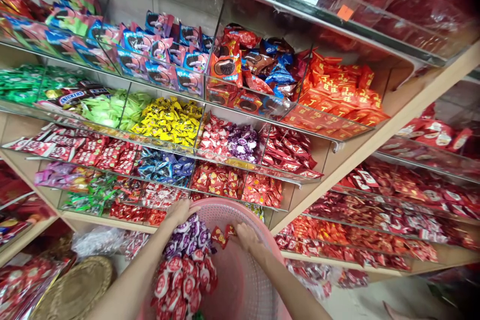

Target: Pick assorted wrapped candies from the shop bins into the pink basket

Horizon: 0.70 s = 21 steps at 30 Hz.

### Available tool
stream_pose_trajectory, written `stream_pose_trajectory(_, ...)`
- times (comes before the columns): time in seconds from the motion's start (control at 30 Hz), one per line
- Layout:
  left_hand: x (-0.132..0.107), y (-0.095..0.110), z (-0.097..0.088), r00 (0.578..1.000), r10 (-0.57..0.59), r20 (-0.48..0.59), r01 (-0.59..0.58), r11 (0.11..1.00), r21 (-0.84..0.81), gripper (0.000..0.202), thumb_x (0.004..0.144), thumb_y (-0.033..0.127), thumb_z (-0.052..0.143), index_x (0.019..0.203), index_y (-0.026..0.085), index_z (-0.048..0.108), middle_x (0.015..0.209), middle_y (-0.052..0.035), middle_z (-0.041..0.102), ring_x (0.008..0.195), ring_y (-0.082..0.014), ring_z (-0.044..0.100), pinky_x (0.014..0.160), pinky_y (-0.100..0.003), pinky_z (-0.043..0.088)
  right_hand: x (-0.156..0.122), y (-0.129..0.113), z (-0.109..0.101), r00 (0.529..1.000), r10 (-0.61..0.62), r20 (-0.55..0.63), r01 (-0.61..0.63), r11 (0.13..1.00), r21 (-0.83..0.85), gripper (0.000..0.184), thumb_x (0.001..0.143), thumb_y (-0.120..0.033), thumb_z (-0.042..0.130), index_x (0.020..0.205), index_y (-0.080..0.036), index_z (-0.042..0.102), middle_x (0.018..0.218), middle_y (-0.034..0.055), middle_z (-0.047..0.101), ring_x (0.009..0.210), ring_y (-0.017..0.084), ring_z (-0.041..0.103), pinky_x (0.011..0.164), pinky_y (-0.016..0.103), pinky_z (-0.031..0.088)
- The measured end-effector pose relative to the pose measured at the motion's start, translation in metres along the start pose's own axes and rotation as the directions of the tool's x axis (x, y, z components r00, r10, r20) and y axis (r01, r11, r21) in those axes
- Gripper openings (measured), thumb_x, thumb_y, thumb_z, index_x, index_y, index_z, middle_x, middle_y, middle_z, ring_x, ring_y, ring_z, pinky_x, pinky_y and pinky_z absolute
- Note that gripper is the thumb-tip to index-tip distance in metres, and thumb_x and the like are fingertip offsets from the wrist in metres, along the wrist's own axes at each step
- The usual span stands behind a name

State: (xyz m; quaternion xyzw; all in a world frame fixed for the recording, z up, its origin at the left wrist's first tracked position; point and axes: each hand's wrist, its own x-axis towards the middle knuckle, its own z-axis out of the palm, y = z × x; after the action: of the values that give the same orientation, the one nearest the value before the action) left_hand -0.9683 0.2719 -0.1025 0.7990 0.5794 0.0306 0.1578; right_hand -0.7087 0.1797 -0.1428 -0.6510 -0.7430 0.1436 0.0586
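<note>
A large pink plastic basket with perforated walls stands below me, in front of the shelves. Its left side holds a pile of purple-wrapped candies above red-and-white wrapped candies. At the basket's upper left edge, my left hand is closed on the rim, its fingertips partly blurred. Inside the basket, my right hand reaches in from the right, fingers closed at a few small red candy packets. These packets are just right of the purple candies.
Tiered shelves with clear dividers hold yellow candies, purple candies, red packets and orange-red packets. A slanted wooden panel separates another candy rack at right. A round woven gold object is at lower left.
</note>
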Motion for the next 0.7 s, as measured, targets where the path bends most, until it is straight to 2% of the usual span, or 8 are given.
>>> stream_pose_trajectory(0.1, 0.000, 0.000, 0.000, 1.000, 0.007, -0.005, -0.007, 1.000, 0.001, 0.052, 0.079, 0.061, 0.028, 0.084, 0.020, 0.059, 0.089, -0.0125, 0.066, 0.087, -0.0263, 0.061, 0.069, -0.032, 0.042, -0.008, 0.000, 0.000, 0.994, -0.060, 0.092, 0.068, 0.994, -0.084, 0.030, 0.076, -0.022, 0.051, 0.106, -0.022, 0.052, 0.106, 0.0074, 0.058, 0.092, 0.020, 0.055, 0.073, 0.029, 0.041)
stream_pose_trajectory(0.3, 0.000, -0.001, 0.001, 1.000, 0.007, -0.014, -0.007, 1.000, -0.002, 0.053, 0.079, 0.062, 0.027, 0.084, 0.020, 0.059, 0.088, -0.0116, 0.067, 0.085, -0.0253, 0.061, 0.067, -0.031, 0.042, -0.012, -0.008, 0.002, 0.995, -0.054, 0.085, 0.062, 0.993, -0.098, 0.027, 0.077, -0.023, 0.050, 0.103, -0.020, 0.052, 0.106, 0.0082, 0.056, 0.088, 0.020, 0.057, 0.070, 0.029, 0.041)
stream_pose_trajectory(0.4, 0.000, -0.001, 0.002, 1.000, 0.000, -0.020, 0.000, 1.000, -0.004, 0.055, 0.078, 0.064, 0.027, 0.083, 0.020, 0.059, 0.087, -0.0116, 0.067, 0.084, -0.0257, 0.062, 0.067, -0.031, 0.042, -0.006, -0.020, -0.016, 0.998, -0.065, -0.004, 0.064, 0.995, -0.072, 0.026, 0.080, -0.024, 0.046, 0.105, -0.020, 0.051, 0.109, 0.0083, 0.055, 0.088, 0.019, 0.056, 0.072, 0.028, 0.041)
stream_pose_trajectory(0.53, -0.001, -0.001, 0.002, 1.000, -0.008, -0.029, 0.007, 1.000, -0.029, 0.053, 0.078, 0.064, 0.030, 0.082, 0.021, 0.060, 0.088, -0.0097, 0.067, 0.085, -0.0242, 0.062, 0.068, -0.029, 0.042, 0.014, -0.047, -0.057, 0.966, -0.066, -0.251, 0.077, 0.997, 0.033, 0.022, 0.087, -0.027, 0.035, 0.099, -0.020, 0.052, 0.102, 0.0067, 0.056, 0.085, 0.016, 0.056, 0.072, 0.027, 0.040)
stream_pose_trajectory(0.6, -0.001, -0.001, 0.002, 1.000, -0.016, -0.024, 0.015, 0.999, -0.038, 0.053, 0.077, 0.064, 0.030, 0.080, 0.021, 0.060, 0.088, -0.0096, 0.067, 0.085, -0.0238, 0.062, 0.068, -0.029, 0.042, 0.031, -0.061, -0.075, 0.938, -0.029, -0.346, 0.065, 0.993, 0.094, 0.022, 0.087, -0.028, 0.035, 0.101, -0.020, 0.051, 0.103, 0.0064, 0.055, 0.085, 0.016, 0.056, 0.072, 0.026, 0.040)
stream_pose_trajectory(0.7, -0.001, 0.000, 0.002, 0.999, -0.030, -0.017, 0.030, 0.999, -0.034, 0.052, 0.077, 0.063, 0.032, 0.079, 0.020, 0.060, 0.088, -0.0102, 0.067, 0.086, -0.0239, 0.061, 0.067, -0.028, 0.041, 0.059, -0.077, -0.087, 0.924, 0.085, -0.373, -0.019, 0.984, 0.178, 0.023, 0.084, -0.028, 0.041, 0.104, -0.019, 0.050, 0.106, 0.0078, 0.055, 0.090, 0.017, 0.056, 0.074, 0.026, 0.040)
